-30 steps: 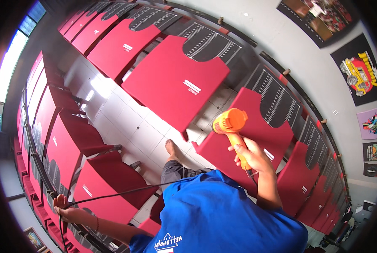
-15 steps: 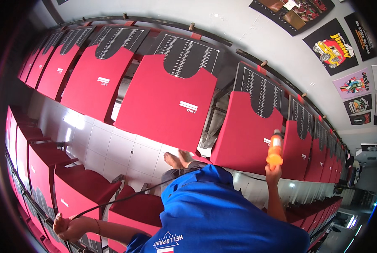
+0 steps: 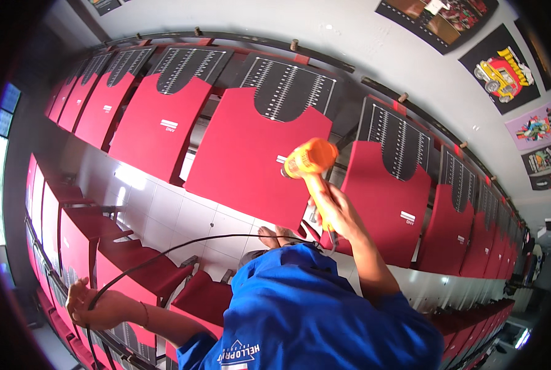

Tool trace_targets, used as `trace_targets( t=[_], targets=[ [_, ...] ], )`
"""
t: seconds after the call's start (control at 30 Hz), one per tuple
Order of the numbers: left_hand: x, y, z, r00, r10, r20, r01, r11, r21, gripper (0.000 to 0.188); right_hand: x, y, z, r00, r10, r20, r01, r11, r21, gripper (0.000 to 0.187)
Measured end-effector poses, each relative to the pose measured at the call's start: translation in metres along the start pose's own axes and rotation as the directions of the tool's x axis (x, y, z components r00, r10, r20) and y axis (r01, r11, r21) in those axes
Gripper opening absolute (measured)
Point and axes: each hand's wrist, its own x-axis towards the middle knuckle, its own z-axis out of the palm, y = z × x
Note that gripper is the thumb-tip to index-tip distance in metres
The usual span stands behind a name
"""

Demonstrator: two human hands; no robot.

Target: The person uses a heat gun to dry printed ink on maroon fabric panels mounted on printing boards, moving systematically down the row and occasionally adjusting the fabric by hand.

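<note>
My right hand is wrapped round the handle of an orange heat gun. The gun hangs over a red fabric shirt panel, its nozzle close to the small white print there and partly covering it. This panel lies on a black board marked with white scales, which shows in the round neck cutout. Out to the left, my left hand has its fingers curled round a black cable. The cable arcs from that hand across the front of my body toward the gun.
More red panels on boards run in a long row to both sides, with a dark rail behind. A second row of red panels stands behind me on the left. White floor tiles lie between the rows. Posters hang on the wall.
My right hand has swung the heat gun left, from the panel on the right to the larger one in front. The cable at my left hand has lifted into a higher arc.
</note>
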Motion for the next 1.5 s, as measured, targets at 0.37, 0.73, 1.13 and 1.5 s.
trace_targets(
  t=[0.37, 0.73, 1.13, 1.5],
  targets=[
    [0.001, -0.082, -0.146, 0.881, -0.472, -0.021, 0.468, 0.866, 0.175, 0.066, 0.07, -0.032, 0.016, 0.997, 0.081, 0.021, -0.073, 0.962, -0.265, 0.04],
    [0.001, -0.071, -0.149, 0.813, -0.582, 0.005, 0.565, 0.789, -0.241, 0.047, 0.079, -0.036, 0.025, 0.994, 0.097, 0.05, -0.082, 0.967, -0.241, 0.035],
    [0.001, -0.063, -0.119, 0.86, -0.498, -0.11, 0.481, 0.864, -0.15, 0.037, 0.062, -0.034, 0.013, 0.993, 0.118, 0.009, -0.11, 0.949, -0.295, 0.039],
    [0.008, -0.074, -0.087, 0.868, -0.391, -0.308, 0.337, 0.917, -0.213, 0.034, 0.037, -0.019, 0.003, 0.996, 0.085, -0.031, -0.09, 0.973, -0.212, 0.033]
  ],
)
